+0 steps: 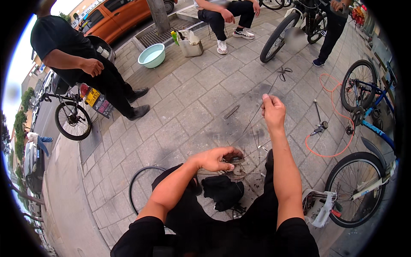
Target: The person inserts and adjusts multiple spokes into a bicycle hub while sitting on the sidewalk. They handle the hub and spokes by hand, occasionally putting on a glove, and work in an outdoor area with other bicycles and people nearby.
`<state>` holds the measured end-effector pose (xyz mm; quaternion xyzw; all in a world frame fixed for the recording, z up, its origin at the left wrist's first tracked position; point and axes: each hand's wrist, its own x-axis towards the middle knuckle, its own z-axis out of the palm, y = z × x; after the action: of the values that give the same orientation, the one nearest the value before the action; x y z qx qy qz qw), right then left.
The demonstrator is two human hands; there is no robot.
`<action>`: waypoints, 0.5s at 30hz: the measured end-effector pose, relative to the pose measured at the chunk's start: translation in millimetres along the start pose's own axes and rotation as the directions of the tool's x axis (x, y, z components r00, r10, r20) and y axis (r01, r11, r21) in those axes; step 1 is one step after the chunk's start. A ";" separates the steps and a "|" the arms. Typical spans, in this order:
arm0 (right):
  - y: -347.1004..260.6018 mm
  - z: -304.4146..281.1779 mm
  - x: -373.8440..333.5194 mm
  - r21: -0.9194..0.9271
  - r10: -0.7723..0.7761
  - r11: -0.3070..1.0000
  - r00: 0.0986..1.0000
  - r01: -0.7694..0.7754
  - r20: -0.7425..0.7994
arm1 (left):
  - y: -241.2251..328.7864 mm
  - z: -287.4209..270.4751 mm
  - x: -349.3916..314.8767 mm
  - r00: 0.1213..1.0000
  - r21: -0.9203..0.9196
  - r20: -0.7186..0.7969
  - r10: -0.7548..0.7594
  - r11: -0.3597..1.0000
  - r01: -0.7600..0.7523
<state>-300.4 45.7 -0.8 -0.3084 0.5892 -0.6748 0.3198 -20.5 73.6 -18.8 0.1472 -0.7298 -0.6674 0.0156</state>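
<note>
My right hand (274,111) is raised over the paving, thumb and fingers pinched on a thin dark cable (274,84). One end of the cable runs up past the hand toward the far right; the other slants down toward my left hand. Lower and to the left, my left hand (218,159) curls its fingers around a small dark roundish thing that I cannot make out. Beneath it lies a black cloth (222,191) between my legs, with small scattered bits beside it. A narrow flat dark tool (231,112) rests on the paving ahead.
A black tyre (131,188) lies at my left. On the right are a blue bicycle (371,100), an orange air hose (319,153) with a gauge, and a wheel (357,188). A pale green basin (151,56) stands ahead. Several people are around: one standing left, one seated ahead.
</note>
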 end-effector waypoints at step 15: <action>19.8 -21.1 -37.7 -0.512 -0.124 0.844 0.987 0.157 0.099 | 10.2 -80.3 -57.8 0.774 -0.416 -0.604 0.190 0.753 -0.510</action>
<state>-293.0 86.3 -24.4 -0.4462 0.7148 -0.5028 0.1927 50.4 10.1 9.9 0.1671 -0.4828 -0.7674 0.3874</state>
